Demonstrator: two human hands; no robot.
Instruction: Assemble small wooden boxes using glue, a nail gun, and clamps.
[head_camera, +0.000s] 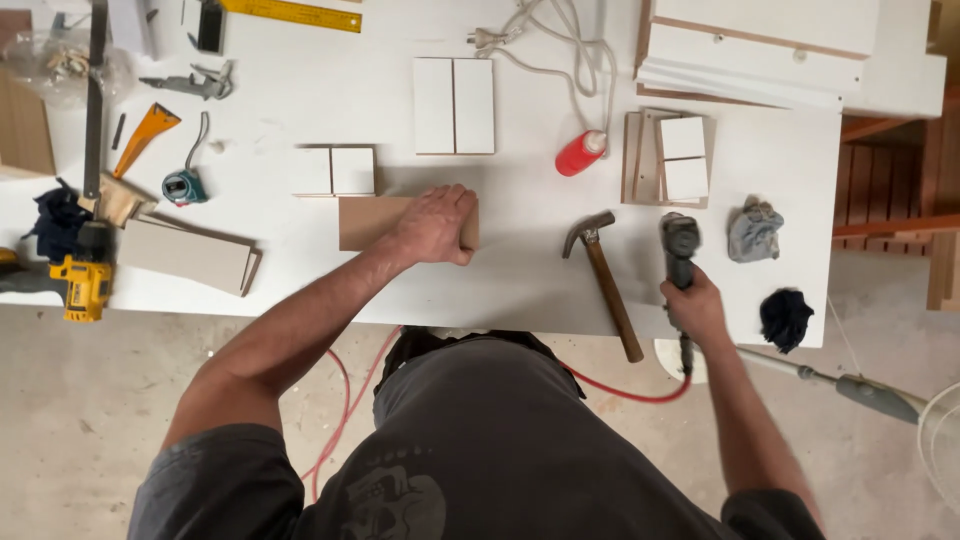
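The left hand lies flat, palm down and fingers spread open, on a brown rectangular fibreboard panel; the hand hides the panel's right part, so only its left stretch and a sliver at the right edge show. The panel lies on the white counter, its long axis running 9 to 3 o'clock, just below 2 small white square tiles at its 12 o'clock. The right hand is a closed grip around a dark grey handheld air tool, whose body points toward 12 o'clock; its head is blurred and hard to make out, and the fingers cover its lower end. A red hose leaves below the hand and passes out of sight behind the person's body. A wooden-handled claw hammer lies at the tool's 9 o'clock, handle toward 5 o'clock. At the tool's 3 o'clock sits a crumpled grey rag.
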